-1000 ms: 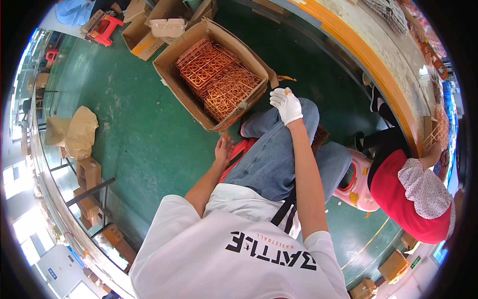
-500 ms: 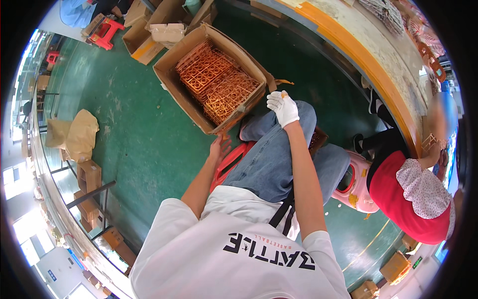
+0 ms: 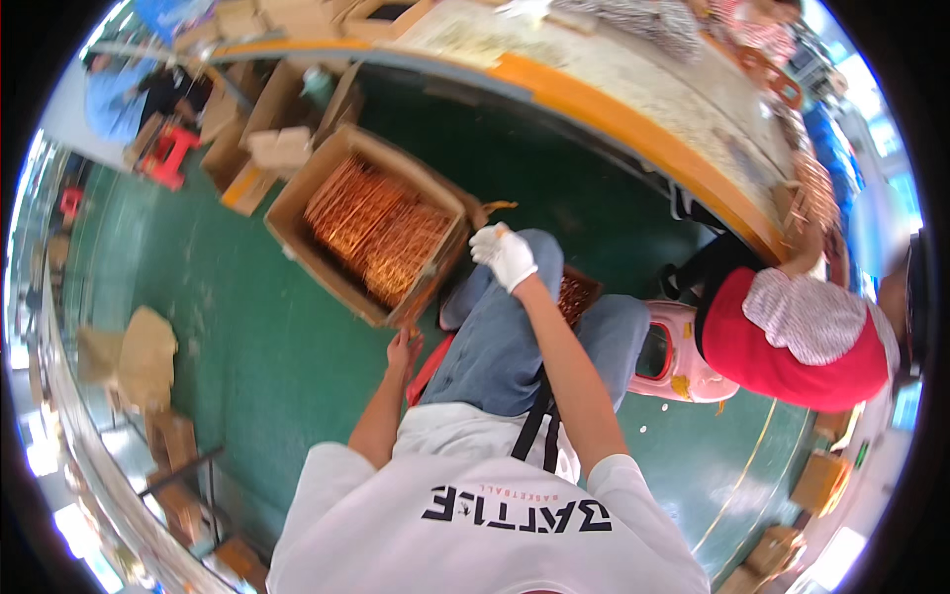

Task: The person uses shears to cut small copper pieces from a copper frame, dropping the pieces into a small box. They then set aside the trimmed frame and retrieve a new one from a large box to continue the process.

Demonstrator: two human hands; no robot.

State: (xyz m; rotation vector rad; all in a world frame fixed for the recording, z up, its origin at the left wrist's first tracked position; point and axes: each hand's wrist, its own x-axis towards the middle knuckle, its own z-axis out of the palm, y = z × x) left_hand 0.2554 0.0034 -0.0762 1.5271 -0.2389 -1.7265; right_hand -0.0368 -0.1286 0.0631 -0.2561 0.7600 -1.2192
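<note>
the left hand [image 3: 402, 352] and gloved right hand [image 3: 506, 258] are apparently shifting the box [image 3: 411, 180]. whether they're gripping, i cannot tell; moving it is probably needing firm holds.

Before me, slightly left, an open carton [image 3: 421, 178] stands on the floor [image 3: 237, 337], wire pieces [image 3: 376, 228] inside it. My left hand [image 3: 403, 351] is at its near corner, my right hand [image 3: 503, 255] right of it, over my leg [image 3: 495, 327]. A second carton [image 3: 592, 289] sits between my legs. The tabletop [image 3: 574, 74] runs beyond; to my right, a stool [image 3: 688, 371] stands between me and a co-worker [image 3: 792, 356].
</note>
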